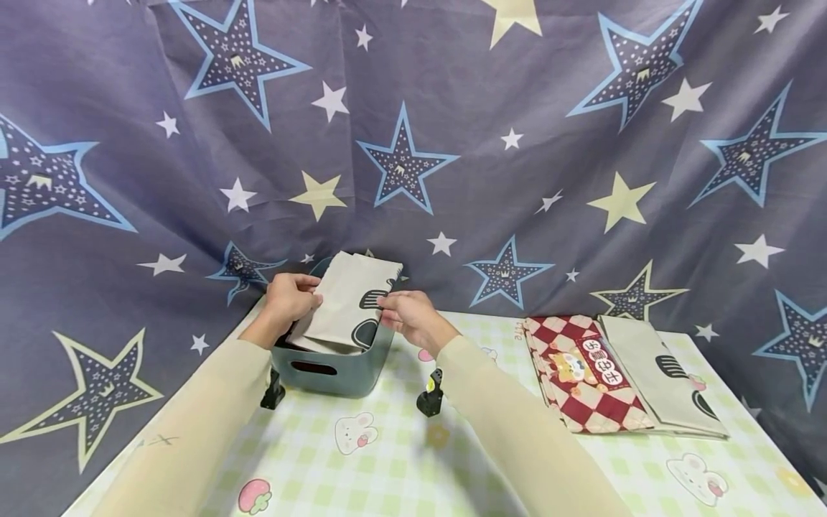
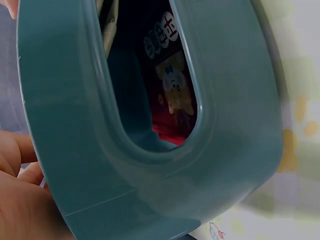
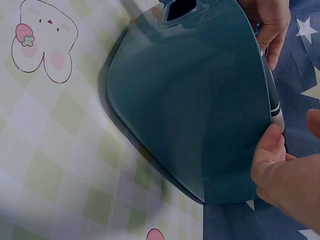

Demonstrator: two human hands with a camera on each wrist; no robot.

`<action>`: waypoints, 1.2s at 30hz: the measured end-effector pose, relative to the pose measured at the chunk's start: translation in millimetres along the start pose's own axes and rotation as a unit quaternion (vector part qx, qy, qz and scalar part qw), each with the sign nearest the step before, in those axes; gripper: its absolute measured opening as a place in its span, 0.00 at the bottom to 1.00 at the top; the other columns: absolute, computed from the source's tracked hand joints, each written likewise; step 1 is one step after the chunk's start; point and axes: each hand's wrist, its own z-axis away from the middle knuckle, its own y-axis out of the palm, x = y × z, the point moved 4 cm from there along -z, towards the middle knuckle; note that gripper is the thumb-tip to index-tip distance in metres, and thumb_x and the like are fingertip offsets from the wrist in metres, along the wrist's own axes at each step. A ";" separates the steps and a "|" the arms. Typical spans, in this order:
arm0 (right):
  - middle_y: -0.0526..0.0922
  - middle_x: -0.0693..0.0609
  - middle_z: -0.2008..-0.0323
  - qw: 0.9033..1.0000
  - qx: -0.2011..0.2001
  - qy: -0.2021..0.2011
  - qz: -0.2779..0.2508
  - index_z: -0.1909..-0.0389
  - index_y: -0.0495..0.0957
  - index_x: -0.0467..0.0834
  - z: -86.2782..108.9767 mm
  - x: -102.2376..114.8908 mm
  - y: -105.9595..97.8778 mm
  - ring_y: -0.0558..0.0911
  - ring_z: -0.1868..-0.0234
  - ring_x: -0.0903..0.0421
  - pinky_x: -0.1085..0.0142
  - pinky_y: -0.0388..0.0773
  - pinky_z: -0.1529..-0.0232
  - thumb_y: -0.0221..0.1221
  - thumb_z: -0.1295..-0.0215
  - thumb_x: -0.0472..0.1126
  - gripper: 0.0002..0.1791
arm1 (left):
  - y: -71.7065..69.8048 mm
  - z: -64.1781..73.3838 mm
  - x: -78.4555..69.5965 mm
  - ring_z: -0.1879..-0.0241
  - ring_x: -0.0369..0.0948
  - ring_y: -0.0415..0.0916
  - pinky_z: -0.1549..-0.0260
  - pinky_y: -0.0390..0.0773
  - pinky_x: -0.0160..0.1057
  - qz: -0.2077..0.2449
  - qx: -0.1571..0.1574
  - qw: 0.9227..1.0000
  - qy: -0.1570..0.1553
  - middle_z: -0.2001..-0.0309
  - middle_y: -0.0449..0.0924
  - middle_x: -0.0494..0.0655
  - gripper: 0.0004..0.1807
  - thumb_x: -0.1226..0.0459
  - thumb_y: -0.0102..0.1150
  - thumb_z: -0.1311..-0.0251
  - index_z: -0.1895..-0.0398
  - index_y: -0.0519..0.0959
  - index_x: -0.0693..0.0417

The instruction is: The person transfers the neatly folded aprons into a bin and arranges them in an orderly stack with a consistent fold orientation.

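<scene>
A folded cream cloth with dark printed shapes lies tilted at the mouth of a teal plastic bin, partly above its rim. My left hand pinches the cloth's left edge between thumb and fingers. On the opposite side, my right hand pinches the right edge, with the thumb close by the bin's rim in the right wrist view. Through the handle slot in the left wrist view, a red cloth with a cartoon animal and white characters shows inside the bin.
To the right lie a folded red-and-cream checked cloth and another folded cream cloth, side by side on the green checked tablecloth. A star-patterned curtain hangs directly behind the bin and table.
</scene>
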 end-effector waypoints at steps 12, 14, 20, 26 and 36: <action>0.79 0.45 0.61 0.999 -0.015 -0.025 0.034 0.51 0.74 0.34 -1.5 -0.9 -5.6 0.78 0.66 0.54 0.64 0.79 0.61 0.59 0.41 0.31 0.16 | -9.4 3.1 4.2 0.47 0.55 0.69 0.47 0.70 0.52 -0.128 -0.002 0.992 -0.006 0.51 0.77 0.56 0.22 0.62 0.64 0.47 0.47 0.78 0.57; 0.79 0.44 0.59 0.999 -0.014 -0.028 0.033 0.52 0.75 0.35 -1.0 -1.7 -6.3 0.78 0.68 0.55 0.64 0.79 0.62 0.59 0.41 0.31 0.16 | -10.1 2.6 5.7 0.48 0.55 0.71 0.48 0.70 0.51 -0.129 -0.008 0.992 -0.008 0.51 0.77 0.56 0.22 0.61 0.63 0.47 0.48 0.78 0.56; 0.80 0.45 0.59 0.999 -0.004 -0.032 0.035 0.50 0.74 0.35 2.7 -2.5 -8.4 0.78 0.65 0.54 0.59 0.79 0.56 0.57 0.39 0.31 0.15 | -10.2 1.7 7.2 0.51 0.53 0.73 0.49 0.71 0.50 -0.119 -0.023 0.993 0.000 0.54 0.80 0.55 0.20 0.62 0.65 0.49 0.51 0.80 0.56; 0.80 0.45 0.59 0.998 0.003 -0.041 0.040 0.49 0.74 0.35 5.8 0.0 -15.0 0.80 0.58 0.48 0.51 0.75 0.47 0.57 0.38 0.31 0.16 | -6.9 1.5 1.9 0.51 0.53 0.72 0.48 0.70 0.51 -0.108 -0.026 0.994 0.005 0.55 0.80 0.55 0.18 0.64 0.65 0.49 0.53 0.81 0.56; 0.75 0.34 0.46 0.994 0.010 -0.069 0.083 0.41 0.70 0.33 14.2 5.9 -38.9 0.80 0.57 0.48 0.58 0.79 0.56 0.56 0.36 0.32 0.22 | 12.2 9.0 -17.8 0.52 0.51 0.73 0.51 0.72 0.49 -0.073 -0.002 0.997 0.014 0.54 0.80 0.55 0.17 0.64 0.66 0.47 0.52 0.80 0.55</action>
